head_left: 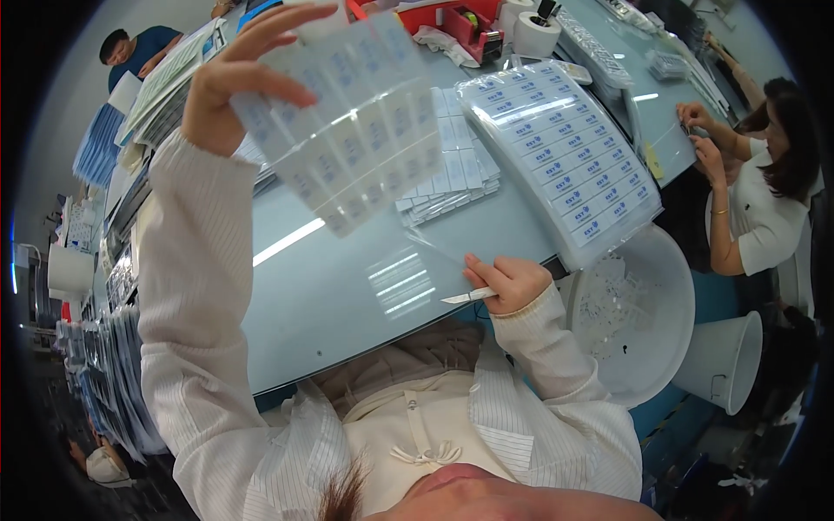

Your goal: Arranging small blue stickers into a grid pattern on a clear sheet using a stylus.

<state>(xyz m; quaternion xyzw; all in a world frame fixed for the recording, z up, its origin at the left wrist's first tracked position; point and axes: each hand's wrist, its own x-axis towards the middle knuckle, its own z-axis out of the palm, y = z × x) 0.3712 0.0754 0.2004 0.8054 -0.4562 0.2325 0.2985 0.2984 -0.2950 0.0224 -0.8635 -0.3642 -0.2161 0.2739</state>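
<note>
My left hand (233,85) is raised at the upper left, its fingers gripping the edge of a translucent sheet of labels (365,130). The sheet hangs tilted above the table, with rows of blue-printed labels showing through. Low over the table's front edge, my right hand (519,285) is closed around a scalpel (467,297), its blade pointing left. A thin clear strip (434,247) runs from near the right fingertips toward the sheets; whether the fingers pinch it I cannot tell. Behind the raised sheet lies a pile of smaller label sheets (473,174), partly hidden.
A thick stack of label sheets (565,156) lies right of the pile. Below the table edge stands a whitish bin (673,347) with clear scraps, beside another bin (734,365). A red tape dispenser (460,30) and white roll (536,35) are at the back. A co-worker sits right.
</note>
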